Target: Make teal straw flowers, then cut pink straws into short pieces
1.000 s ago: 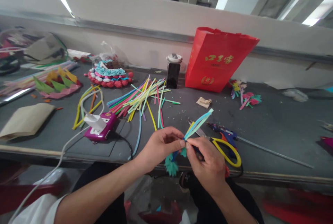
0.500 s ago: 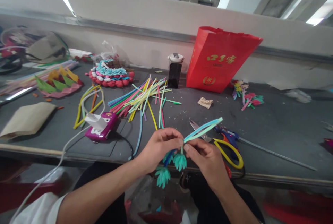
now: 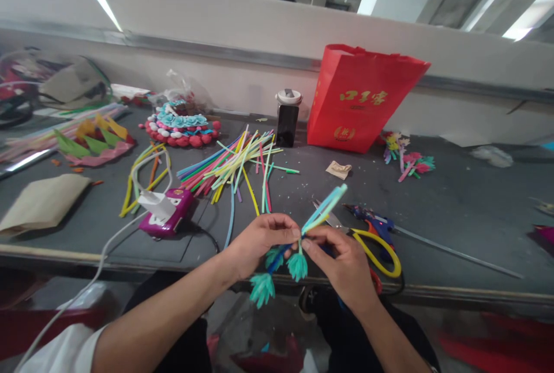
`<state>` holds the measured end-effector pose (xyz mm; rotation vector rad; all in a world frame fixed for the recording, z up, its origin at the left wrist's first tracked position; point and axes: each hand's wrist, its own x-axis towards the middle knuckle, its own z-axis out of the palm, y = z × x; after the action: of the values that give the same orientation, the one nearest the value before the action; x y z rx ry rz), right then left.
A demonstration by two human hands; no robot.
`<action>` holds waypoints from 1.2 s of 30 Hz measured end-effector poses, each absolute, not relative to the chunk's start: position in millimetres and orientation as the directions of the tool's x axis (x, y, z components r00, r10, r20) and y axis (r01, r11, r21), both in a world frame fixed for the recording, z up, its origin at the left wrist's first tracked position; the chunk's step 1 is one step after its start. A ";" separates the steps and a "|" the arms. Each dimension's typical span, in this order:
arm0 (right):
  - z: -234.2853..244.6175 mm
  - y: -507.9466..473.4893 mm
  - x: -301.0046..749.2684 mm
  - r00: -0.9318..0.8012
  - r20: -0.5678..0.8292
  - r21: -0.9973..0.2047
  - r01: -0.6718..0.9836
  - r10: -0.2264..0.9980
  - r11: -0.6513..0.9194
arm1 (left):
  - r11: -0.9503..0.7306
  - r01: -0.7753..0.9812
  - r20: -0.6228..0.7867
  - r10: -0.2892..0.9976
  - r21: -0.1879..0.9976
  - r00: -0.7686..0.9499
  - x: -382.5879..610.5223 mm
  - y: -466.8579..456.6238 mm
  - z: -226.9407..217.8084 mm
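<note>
Counter [image 3: 467, 200]: dark, backed by a pale partition, scattered with sticks [image 3: 242, 159].
Left hand [image 3: 270, 240]: pinching the bunch [image 3: 324, 209] at mid-length, grip closed.
Right hand [image 3: 344, 254]: pinching too, just beside, about equally near.
Bunch: right between both grips, over the counter's near edge; slanting from lower left, flowers [image 3: 298, 266] down, to stem tips up and right.
Scissors [image 3: 396, 269]: behind the right hand, near the glue gun [image 3: 381, 227].

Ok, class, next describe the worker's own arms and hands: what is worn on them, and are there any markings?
The left hand and right hand are bare, with no gloves. A plain white sleeve ends below the left elbow, or near it. The right forearm is bare as far as it clearly shows. No markings can be made out.
</note>
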<state>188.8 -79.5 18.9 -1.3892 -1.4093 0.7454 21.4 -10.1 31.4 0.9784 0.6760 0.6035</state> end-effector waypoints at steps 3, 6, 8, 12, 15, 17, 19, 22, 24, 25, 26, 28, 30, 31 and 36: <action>15.7 -77.0 184.9 0.178 0.188 -0.944 0.306 0.966 0.128 | 0.307 -0.151 -0.170 0.803 0.940 0.571 23.7 -11.7 27.5; 13.6 -74.3 181.5 0.173 0.012 -1.000 0.024 0.985 0.008 | 0.190 -0.142 -0.093 0.855 0.971 0.510 24.8 -14.5 27.1; 13.3 -73.0 179.8 0.121 -0.096 -0.983 -0.169 0.988 -0.075 | 0.168 -0.137 -0.079 0.863 0.976 0.498 24.4 -15.7 28.5; 14.0 -72.9 177.2 0.071 -0.171 -0.936 -0.325 0.983 -0.139 | 0.223 -0.148 -0.113 0.841 0.963 0.528 23.4 -16.4 30.9; 13.4 -73.9 176.1 0.110 -0.151 -0.938 -0.329 0.982 -0.108 | 0.209 -0.142 -0.102 0.836 0.968 0.539 24.0 -16.9 30.8; 12.6 -74.4 175.5 0.170 -0.108 -0.956 -0.289 0.980 -0.055 | 0.193 -0.126 -0.098 0.840 0.973 0.533 24.8 -17.1 30.4; 12.3 -74.6 174.8 0.186 -0.092 -0.962 -0.270 0.978 -0.039 | 0.206 -0.119 -0.112 0.836 0.971 0.537 25.3 -17.2 30.3; 12.8 -74.9 173.6 0.152 -0.116 -0.948 -0.313 0.982 -0.063 | 0.253 -0.123 -0.147 0.824 0.960 0.547 25.4 -17.4 31.4; 12.8 -75.6 173.0 0.145 -0.128 -0.937 -0.341 0.981 -0.072 | 0.279 -0.123 -0.167 0.815 0.952 0.554 25.1 -17.8 32.5; 12.6 -76.1 172.8 0.144 -0.125 -0.937 -0.342 0.982 -0.069 | 0.290 -0.124 -0.175 0.811 0.949 0.558 24.9 -18.2 33.1; 12.2 -76.8 172.7 0.139 -0.116 -0.940 -0.334 0.983 -0.064 | 0.300 -0.126 -0.180 0.806 0.946 0.563 24.7 -18.5 33.6; 11.6 -78.5 172.6 0.143 -0.063 -0.961 -0.274 0.988 -0.021 | 0.311 -0.135 -0.181 0.798 0.941 0.575 24.6 -19.3 34.4; 12.2 -80.5 172.6 0.176 0.039 -0.988 -0.144 0.984 0.064 | 0.327 -0.147 -0.185 0.791 0.934 0.584 24.8 -19.9 34.4; 13.1 -81.5 172.7 0.199 0.102 -0.992 -0.054 0.975 0.115 | 0.342 -0.150 -0.194 0.785 0.928 0.589 24.9 -19.9 34.2; 18.5 -84.7 175.9 0.196 0.330 -0.907 0.337 0.924 0.252 | 0.449 -0.140 -0.271 0.728 0.883 0.629 22.4 -14.4 32.5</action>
<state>175.9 -84.7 18.5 -1.3021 -1.3618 0.6389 22.4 -14.4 32.5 0.9624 0.7116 0.5967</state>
